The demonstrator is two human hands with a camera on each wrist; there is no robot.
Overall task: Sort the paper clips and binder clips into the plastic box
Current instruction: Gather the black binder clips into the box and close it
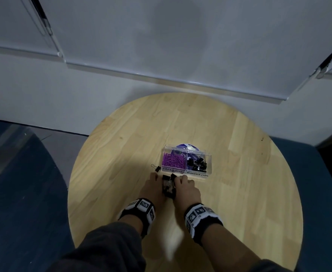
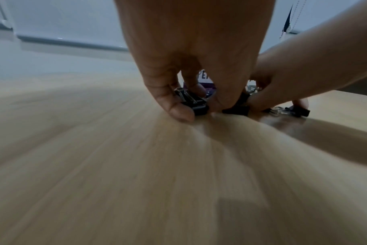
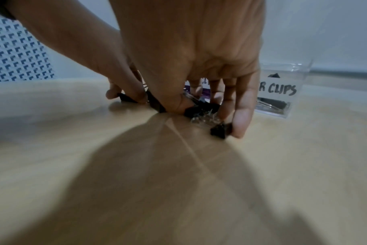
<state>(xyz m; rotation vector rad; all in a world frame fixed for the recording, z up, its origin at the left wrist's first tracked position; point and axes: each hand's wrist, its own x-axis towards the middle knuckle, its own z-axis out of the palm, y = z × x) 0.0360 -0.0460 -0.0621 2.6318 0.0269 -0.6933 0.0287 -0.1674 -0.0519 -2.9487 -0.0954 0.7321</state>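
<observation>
A clear plastic box (image 1: 208,163) stands mid-table, with purple paper clips (image 1: 174,161) in its left compartment and black binder clips (image 1: 197,165) in its right one. Just in front of it my two hands meet over a small heap of black binder clips (image 1: 168,186). My left hand (image 1: 156,182) pinches one clip (image 2: 191,99) between thumb and fingers. My right hand (image 1: 182,182) has thumb and fingers curled down around more clips (image 3: 201,108), with one clip (image 3: 220,131) against its little finger. A single binder clip (image 1: 157,169) lies loose to the left of the hands.
The round wooden table (image 1: 122,173) drops off to a dark blue seat (image 1: 23,193) on the left and another (image 1: 318,183) on the right. A white wall (image 1: 161,46) rises behind. The box label reads "CLIPS" (image 3: 281,90).
</observation>
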